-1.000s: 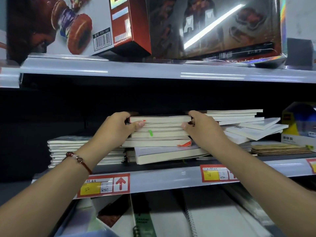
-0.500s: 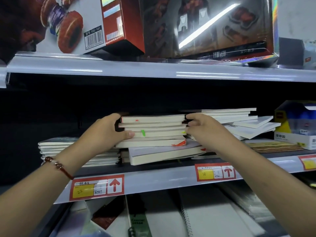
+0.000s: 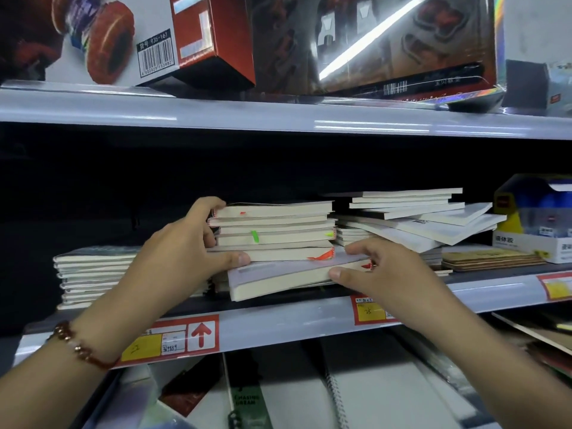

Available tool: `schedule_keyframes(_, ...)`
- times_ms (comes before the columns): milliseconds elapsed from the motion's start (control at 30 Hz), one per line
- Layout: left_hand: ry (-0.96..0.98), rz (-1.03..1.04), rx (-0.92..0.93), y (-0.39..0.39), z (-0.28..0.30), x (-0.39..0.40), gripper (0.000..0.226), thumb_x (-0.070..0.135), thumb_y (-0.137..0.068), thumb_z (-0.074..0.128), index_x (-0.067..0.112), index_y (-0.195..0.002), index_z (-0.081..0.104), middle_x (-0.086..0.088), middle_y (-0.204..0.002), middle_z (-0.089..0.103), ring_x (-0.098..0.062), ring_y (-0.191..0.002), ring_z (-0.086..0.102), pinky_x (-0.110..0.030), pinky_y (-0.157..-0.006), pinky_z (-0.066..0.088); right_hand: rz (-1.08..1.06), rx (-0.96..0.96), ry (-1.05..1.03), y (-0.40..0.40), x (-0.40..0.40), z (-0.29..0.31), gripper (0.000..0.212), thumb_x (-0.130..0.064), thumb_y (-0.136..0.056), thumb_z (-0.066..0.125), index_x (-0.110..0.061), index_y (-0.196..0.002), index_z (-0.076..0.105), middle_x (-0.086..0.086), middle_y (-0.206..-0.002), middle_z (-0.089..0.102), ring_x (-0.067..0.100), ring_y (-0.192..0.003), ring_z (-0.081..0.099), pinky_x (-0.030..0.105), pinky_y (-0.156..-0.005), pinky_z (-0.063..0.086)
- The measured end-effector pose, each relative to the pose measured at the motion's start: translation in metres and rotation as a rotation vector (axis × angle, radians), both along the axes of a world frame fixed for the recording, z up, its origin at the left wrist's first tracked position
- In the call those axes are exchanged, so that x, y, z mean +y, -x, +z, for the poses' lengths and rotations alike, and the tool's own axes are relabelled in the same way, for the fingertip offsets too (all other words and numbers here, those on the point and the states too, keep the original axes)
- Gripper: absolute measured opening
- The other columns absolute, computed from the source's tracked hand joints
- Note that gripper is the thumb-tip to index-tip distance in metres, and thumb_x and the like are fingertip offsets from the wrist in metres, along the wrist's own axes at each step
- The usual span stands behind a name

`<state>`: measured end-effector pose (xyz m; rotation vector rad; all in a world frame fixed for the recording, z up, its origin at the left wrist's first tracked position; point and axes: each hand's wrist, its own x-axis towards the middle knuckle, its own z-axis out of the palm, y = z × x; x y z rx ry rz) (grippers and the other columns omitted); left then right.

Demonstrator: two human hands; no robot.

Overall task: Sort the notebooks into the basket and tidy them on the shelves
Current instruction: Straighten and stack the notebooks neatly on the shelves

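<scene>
Left hand (image 3: 185,252) fingers curled, thumb extended rightward; right hand (image 3: 380,270) thumb and fingers pinching; both forearms reaching forward

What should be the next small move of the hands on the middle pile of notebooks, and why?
Probably the right hand should push the skewed bottom notebook back under the middle pile, which the left hand grips; its corner juts toward the shelf edge.
</scene>
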<state>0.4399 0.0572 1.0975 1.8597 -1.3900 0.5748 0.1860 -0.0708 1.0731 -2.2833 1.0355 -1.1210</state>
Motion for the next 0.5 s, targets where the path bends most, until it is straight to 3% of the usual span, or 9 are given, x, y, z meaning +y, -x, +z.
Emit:
schedule_keyframes(167, 0.063, -0.032, 0.058, 0.007, 0.000, -0.008, 0.078, 0.059, -0.066, 0.080, 0.041, -0.131, 0.040, 0.008, -0.074, 0.063, -0.007, -0.071, 0.062, -0.038, -0.066, 0.055, -0.069, -0.076, 0.038, -0.007, 0.007, -0.011, 0.037, -0.064, -0.079, 0.068, -0.040, -0.104, 0.057, -0.017, -0.100, 0.060, 0.005, -0.088, 0.058, 0.026, -0.066, 0.045)
schedule_keyframes(267, 0.062, -0.047, 0.062, 0.011, 0.004, -0.014, 0.081, 0.062, -0.065, 0.080, 0.040, -0.131, 0.040, 0.008, -0.072, 0.063, -0.008, -0.071, 0.062, -0.039, -0.067, 0.056, -0.076, -0.061, 0.089, -0.013, 0.010, -0.011, 0.034, -0.065, -0.083, 0.063, -0.039, -0.103, 0.054, -0.018, -0.104, 0.057, 0.003, -0.079, 0.058, 0.025, -0.064, 0.048)
schedule_keyframes(400, 0.051, -0.031, 0.033, 0.009, 0.005, -0.020, 0.084, 0.063, -0.067, 0.077, 0.039, -0.139, 0.039, 0.008, -0.073, 0.063, -0.007, -0.072, 0.061, -0.037, -0.068, 0.055, -0.100, -0.002, 0.123, -0.020, 0.013, -0.011, 0.040, -0.064, -0.086, 0.058, -0.035, -0.112, 0.048, -0.016, -0.112, 0.049, 0.008, -0.094, 0.052, 0.028, -0.074, 0.044)
schedule_keyframes(500, 0.004, -0.162, 0.141, 0.003, 0.003, -0.006, 0.075, 0.072, -0.073, 0.065, 0.052, -0.141, 0.038, 0.014, -0.087, 0.065, -0.003, -0.080, 0.064, -0.028, -0.075, 0.053, -0.099, 0.009, 0.124, -0.019, 0.013, -0.013, 0.042, -0.067, -0.085, 0.057, -0.036, -0.111, 0.045, -0.017, -0.111, 0.047, 0.008, -0.093, 0.053, 0.030, -0.074, 0.044)
